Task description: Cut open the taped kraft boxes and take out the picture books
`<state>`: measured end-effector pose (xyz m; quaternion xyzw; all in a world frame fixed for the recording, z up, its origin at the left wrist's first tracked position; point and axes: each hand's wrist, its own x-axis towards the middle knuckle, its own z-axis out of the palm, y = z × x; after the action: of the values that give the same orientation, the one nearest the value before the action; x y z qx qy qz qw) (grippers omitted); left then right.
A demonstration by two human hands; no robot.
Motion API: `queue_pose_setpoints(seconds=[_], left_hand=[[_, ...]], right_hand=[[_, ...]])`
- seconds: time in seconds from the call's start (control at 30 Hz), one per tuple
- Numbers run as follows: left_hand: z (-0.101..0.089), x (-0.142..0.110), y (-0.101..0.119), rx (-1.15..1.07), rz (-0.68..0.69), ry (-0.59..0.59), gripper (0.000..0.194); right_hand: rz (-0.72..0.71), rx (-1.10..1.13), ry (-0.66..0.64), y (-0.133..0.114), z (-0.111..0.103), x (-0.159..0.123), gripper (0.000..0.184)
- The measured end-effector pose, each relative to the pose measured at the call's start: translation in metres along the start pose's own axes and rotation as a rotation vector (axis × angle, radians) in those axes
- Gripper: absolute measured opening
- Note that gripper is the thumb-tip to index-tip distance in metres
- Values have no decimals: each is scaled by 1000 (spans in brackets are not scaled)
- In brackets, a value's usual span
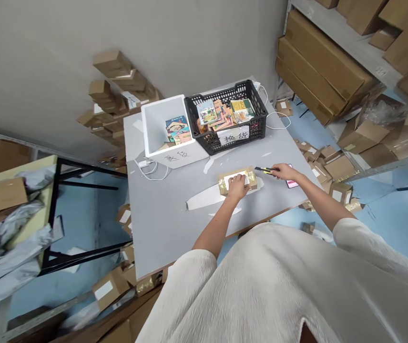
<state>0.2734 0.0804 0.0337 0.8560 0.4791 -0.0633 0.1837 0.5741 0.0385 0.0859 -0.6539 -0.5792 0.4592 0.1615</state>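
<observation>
A small taped cardboard box (222,186) with a white label on top lies on the grey table (161,228). My left hand (237,186) grips it from the near side, fingers over the label. To the right of the box, my right hand (281,171) is closed around a black and yellow utility knife (267,170). The knife points left, its tip close to the box's far right corner. Beside my right hand lies a phone (291,183) with its screen lit, partly covered by the hand.
Behind the box stand a white foam box (150,126) and a black plastic crate (261,121), both with books inside. A white cable (159,178) lies at the left. Parcels (113,102) are piled by the wall; shelving (347,40) with cartons rises at right.
</observation>
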Motion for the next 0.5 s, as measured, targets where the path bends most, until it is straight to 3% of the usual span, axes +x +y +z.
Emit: queue_pose_setpoints(seconds=[0.13,0.23,0.5], left_hand=[[1,-2,1,1,10,14,54],[4,-9,1,3,2,43,55],[15,-36,-21,-7,4,124,51]], right_hand=[[-41,36,11,10,34,1,20],[-67,2,38,12,49,2,24],[-147,-312,-38,3,51,15,33]])
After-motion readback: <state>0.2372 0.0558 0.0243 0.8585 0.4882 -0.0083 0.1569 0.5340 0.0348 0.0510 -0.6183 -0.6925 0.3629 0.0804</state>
